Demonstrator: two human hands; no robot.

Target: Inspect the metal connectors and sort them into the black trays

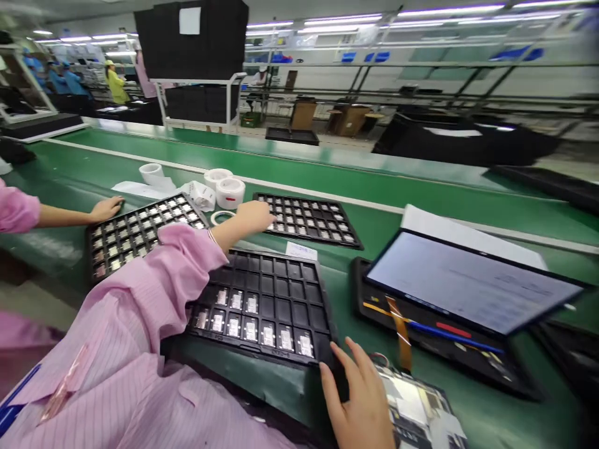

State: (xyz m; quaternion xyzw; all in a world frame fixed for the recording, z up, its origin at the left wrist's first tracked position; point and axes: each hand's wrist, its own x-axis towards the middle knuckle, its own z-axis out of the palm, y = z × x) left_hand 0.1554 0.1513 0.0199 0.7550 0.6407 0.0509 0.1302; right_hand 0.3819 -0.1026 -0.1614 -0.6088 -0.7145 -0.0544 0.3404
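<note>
My left hand [253, 216] reaches over the left end of a far black compartment tray [322, 207] filled with small silvery parts. Its fingers are bent together at the tray; anything between them is hidden. In front of me a nearer black tray [287, 290] has small white-and-silver parts [251, 328] in its front rows, while its back pockets hold none. My right hand [359, 394] lies by that tray's front right corner, fingers spread, holding nothing. Beside it is an exposed circuit assembly [421, 405] with a ribbon cable [399, 330].
Another person's hand [105, 209] rests at a third filled tray [140, 229] on the left. Tape rolls [229, 192] and crumpled paper [199, 194] lie behind. At right, a tilted display panel [472, 280] stands over a black case [449, 349]. A paper label [301, 251] lies between trays.
</note>
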